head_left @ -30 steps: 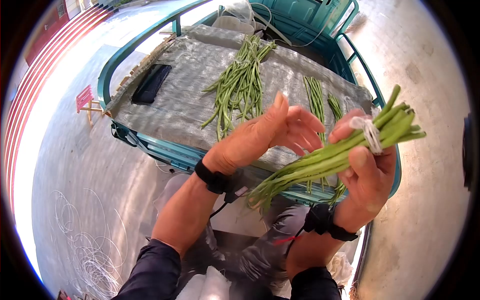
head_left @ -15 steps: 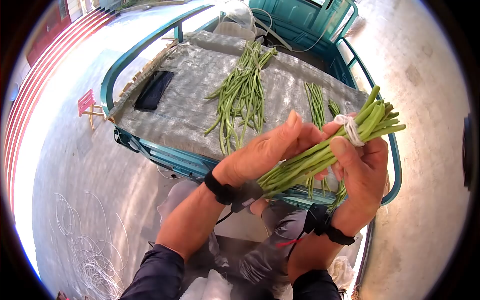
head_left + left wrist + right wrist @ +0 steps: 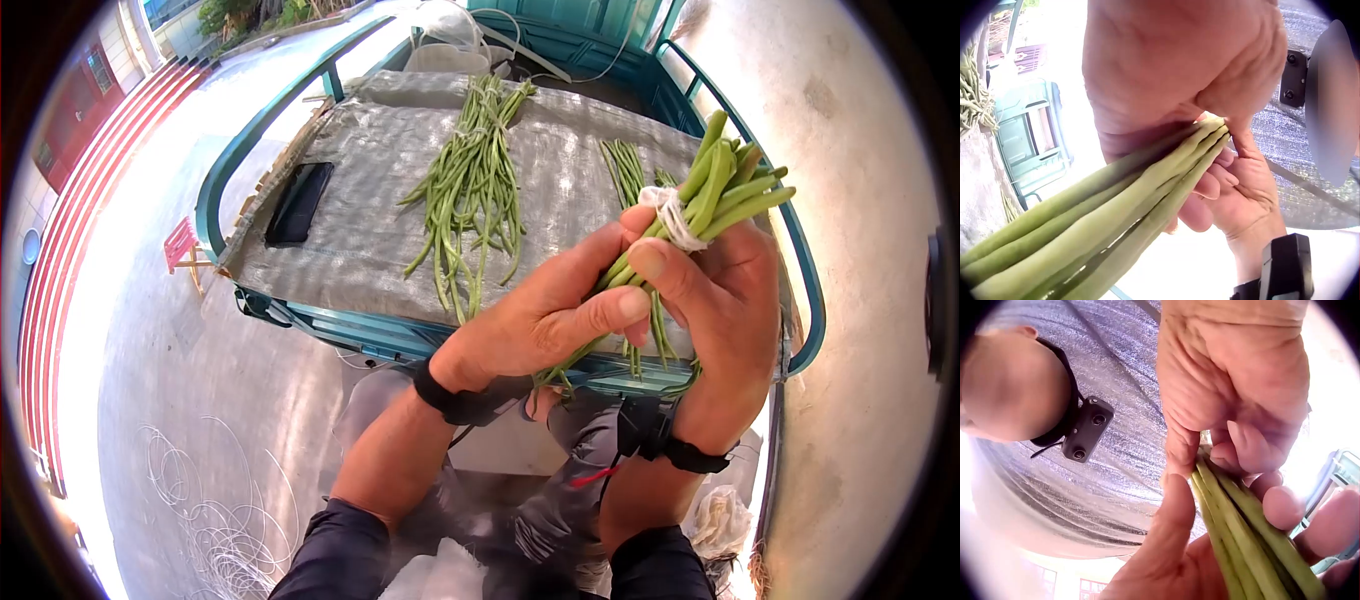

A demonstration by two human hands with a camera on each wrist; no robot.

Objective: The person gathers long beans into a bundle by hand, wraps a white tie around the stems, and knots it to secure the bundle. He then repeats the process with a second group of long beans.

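A bundle of long green beans (image 3: 715, 190) with a white tie (image 3: 672, 217) round it is held up before the person. The right hand (image 3: 728, 310) grips it just below the tie, thumb in front. Lower down, the left hand (image 3: 560, 318) has its fingers round the same beans, its thumb lying across them. In the left wrist view the beans (image 3: 1110, 206) run out from beneath the left palm (image 3: 1172, 62). The right wrist view shows both hands meeting at the beans (image 3: 1241, 531), the right hand (image 3: 1229, 381) nearest the camera.
On the grey sheet (image 3: 375, 200) over the teal cart bed lie a large bean bunch (image 3: 470, 180), smaller beans (image 3: 622, 170) and a dark phone (image 3: 299, 204). A teal rail (image 3: 262, 120) borders the left side. Loose white cord (image 3: 225, 530) and a pink stool (image 3: 182, 245) are on the ground.
The left hand has come in toward the right hand and closed round the beans. The tied bundle has shifted left and tilted more upright, and the view has turned slightly.
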